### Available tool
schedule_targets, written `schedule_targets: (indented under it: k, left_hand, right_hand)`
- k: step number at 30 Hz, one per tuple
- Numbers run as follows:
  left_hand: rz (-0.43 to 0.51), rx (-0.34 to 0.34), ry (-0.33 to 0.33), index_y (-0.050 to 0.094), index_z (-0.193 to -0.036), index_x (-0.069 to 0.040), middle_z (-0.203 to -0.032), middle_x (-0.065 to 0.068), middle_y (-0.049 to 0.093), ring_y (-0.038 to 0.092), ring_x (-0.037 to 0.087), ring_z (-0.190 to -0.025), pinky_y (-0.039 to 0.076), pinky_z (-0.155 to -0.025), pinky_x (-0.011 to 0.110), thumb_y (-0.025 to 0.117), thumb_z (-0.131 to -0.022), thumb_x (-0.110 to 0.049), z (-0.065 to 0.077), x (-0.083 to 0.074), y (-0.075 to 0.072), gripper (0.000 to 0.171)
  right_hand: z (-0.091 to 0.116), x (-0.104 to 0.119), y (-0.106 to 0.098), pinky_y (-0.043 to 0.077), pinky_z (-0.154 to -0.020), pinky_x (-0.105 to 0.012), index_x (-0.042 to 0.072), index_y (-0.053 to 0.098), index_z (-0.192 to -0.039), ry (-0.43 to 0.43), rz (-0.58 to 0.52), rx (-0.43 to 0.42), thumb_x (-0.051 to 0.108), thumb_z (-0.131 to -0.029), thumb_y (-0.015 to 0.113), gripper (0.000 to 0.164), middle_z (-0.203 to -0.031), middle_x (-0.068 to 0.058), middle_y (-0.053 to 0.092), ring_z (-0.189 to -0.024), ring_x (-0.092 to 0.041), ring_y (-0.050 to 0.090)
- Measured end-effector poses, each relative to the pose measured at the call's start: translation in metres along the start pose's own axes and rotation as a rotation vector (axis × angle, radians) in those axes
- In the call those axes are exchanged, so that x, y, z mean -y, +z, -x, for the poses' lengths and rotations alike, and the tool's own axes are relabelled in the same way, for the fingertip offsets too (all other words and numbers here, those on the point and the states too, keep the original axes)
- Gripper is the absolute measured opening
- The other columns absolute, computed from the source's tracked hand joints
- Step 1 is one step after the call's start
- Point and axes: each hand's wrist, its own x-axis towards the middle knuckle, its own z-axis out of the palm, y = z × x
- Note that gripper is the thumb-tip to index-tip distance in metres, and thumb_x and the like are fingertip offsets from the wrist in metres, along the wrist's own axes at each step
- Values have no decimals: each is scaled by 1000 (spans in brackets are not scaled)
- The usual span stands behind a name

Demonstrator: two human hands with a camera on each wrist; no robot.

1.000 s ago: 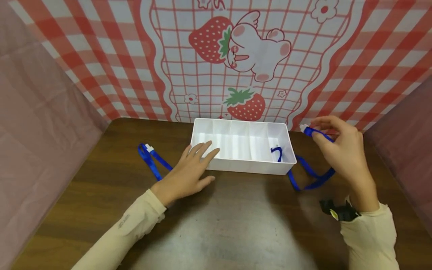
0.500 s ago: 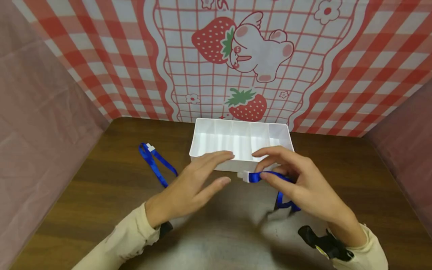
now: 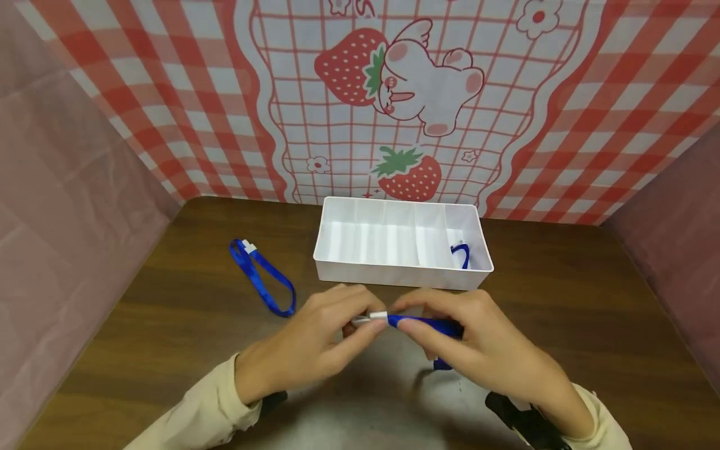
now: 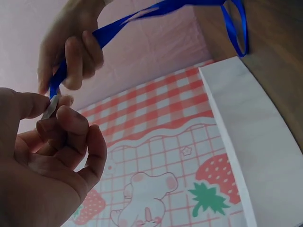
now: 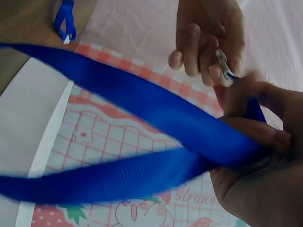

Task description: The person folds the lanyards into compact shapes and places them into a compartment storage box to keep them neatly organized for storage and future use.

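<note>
My left hand [image 3: 306, 340] pinches the white clip [image 3: 379, 316], my right hand [image 3: 486, 344] the strap [image 3: 447, 325], of one blue lanyard [image 5: 147, 104] before the white tray [image 3: 394, 275]; one blue loop [image 3: 466, 255] already lies in the rightmost compartment [image 3: 462, 219]; another lanyard [image 3: 253, 275] sits untouched.

Brown wood-grain counter [image 3: 140, 350], pale and shiny low in the middle. Checked red-and-white cloth [image 3: 326, 131] hangs behind it, printed with strawberries [image 3: 413, 180], small flowers [image 3: 539, 17], white cartoon animal [image 3: 444, 87]. Pink sheet [image 3: 73, 187] at left, creased; another sheet [image 3: 669, 194] at right.

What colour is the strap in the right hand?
The strap is blue, best seen in the right wrist view.
</note>
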Motion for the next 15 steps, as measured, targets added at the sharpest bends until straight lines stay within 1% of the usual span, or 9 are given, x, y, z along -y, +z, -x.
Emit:
schedule_targets:
  k: [2,3,4,7,9,12,14,15]
  left_hand:
    - [-20,1,15,64,-101,-13,-85,-9,57,47,0,-72,40,-64,11,57,-102,-15,1,-2,-2,7]
    - [-31,4,26,65,-102,-13,-84,-9,57,46,0,-71,39,-64,12,58,-101,-16,1,-3,-3,8]
    - [-43,13,34,65,-104,-12,-85,-9,58,46,0,-71,39,-64,12,59,-101,-18,1,-4,-4,9]
    - [-81,48,72,67,-108,-12,-89,-10,61,46,-2,-71,40,-68,14,59,-102,-23,0,-5,-4,15]
    - [-105,64,111,67,-105,-13,-86,-11,60,45,-3,-70,40,-71,15,58,-102,-24,-1,-6,-4,15]
    - [-127,84,142,65,-96,-15,-79,-13,54,43,-4,-69,40,-73,16,55,-104,-23,-1,-9,-5,15]
    - [-118,97,134,61,-89,-16,-73,-12,48,42,-2,-68,39,-71,15,54,-104,-21,0,-10,-7,17]
    - [-113,106,119,59,-88,-17,-72,-12,47,42,-1,-68,38,-69,15,54,-104,-21,1,-11,-9,18]
  right_hand:
    - [0,1,4,46,-54,-16,21,67,-110,-20,5,30,1,-96,64,24,-82,14,61,-62,1,52]
    - [1,2,5,45,-54,-16,22,67,-108,-27,-3,42,2,-96,64,23,-83,14,61,-63,1,51]
    - [1,2,6,46,-56,-16,22,67,-106,-37,-6,49,2,-96,64,23,-86,14,62,-65,1,51]
    - [2,3,9,47,-56,-16,21,67,-105,-57,-44,66,0,-96,63,23,-86,13,63,-66,1,51]
    - [2,3,10,48,-57,-16,20,68,-104,-61,-55,75,0,-96,63,23,-86,13,64,-66,1,52]
    - [2,3,10,46,-55,-15,20,68,-101,-60,-69,84,0,-95,64,22,-82,13,62,-64,2,50]
    - [2,3,9,45,-54,-15,21,67,-99,-52,-79,85,0,-95,65,22,-79,13,59,-63,2,49]
    - [2,3,9,45,-53,-15,21,67,-97,-48,-89,88,0,-95,65,22,-77,13,58,-63,2,48]
